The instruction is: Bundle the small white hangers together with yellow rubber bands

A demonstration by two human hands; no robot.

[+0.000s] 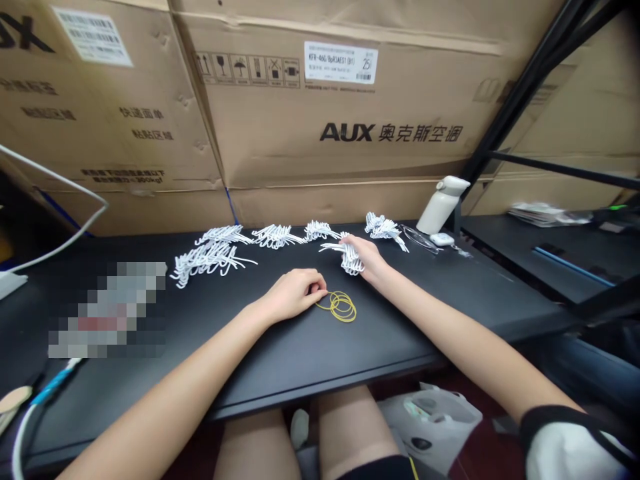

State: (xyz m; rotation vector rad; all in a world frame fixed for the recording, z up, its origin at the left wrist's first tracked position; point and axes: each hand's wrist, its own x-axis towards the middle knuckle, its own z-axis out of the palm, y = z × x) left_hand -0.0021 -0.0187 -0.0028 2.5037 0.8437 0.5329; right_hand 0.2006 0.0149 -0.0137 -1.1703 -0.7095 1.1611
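Several yellow rubber bands (343, 307) lie in a loose pile on the black table. My left hand (299, 292) is closed at their left edge, with thumb and finger pinched on a yellow band. Above and to the right, my right hand (364, 257) is wrapped round a bundle of white hooks (351, 259), whose ends stick out to the left. More bundles of white hooks (275, 236) lie in a row along the back of the table, with a larger heap (207, 260) at the left and one bundle (386, 228) beyond my right hand.
A white bottle (443, 204) stands at the back right beside a small white device (442, 239) and thin cables. Large cardboard boxes (280, 153) line the back. A blurred-out object (107, 310) with a cable lies left. A plastic bag (435, 423) is below the table edge.
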